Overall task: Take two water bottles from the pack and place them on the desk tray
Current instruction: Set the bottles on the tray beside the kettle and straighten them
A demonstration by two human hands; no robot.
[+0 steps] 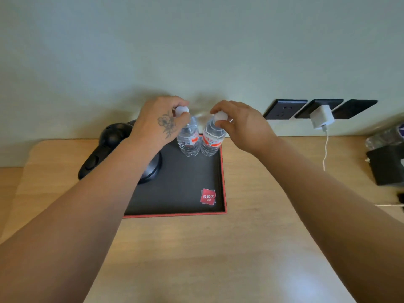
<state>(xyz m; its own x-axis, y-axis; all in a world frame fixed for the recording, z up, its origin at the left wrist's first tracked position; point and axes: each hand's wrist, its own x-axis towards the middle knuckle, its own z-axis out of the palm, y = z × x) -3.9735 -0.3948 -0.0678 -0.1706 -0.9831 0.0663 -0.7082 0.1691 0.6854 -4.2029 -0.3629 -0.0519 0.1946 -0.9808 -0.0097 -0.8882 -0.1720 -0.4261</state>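
Two clear water bottles with red-and-white labels stand upright, side by side, at the far right corner of the black desk tray (185, 206) with its red rim. My left hand (158, 122) pinches the white cap of the left bottle (188, 139). My right hand (242, 125) grips the white cap of the right bottle (211, 141). Both bottle bases rest on the tray floor. A plastic-wrapped pack of bottles (384, 136) shows at the far right edge, partly cut off.
A black kettle (113, 147) stands on the tray's left part, partly hidden by my left forearm. Black wall sockets (284, 109) hold a white charger (321, 119) with a cable hanging to the wooden desk (218, 248). A black box (387, 167) sits at the right.
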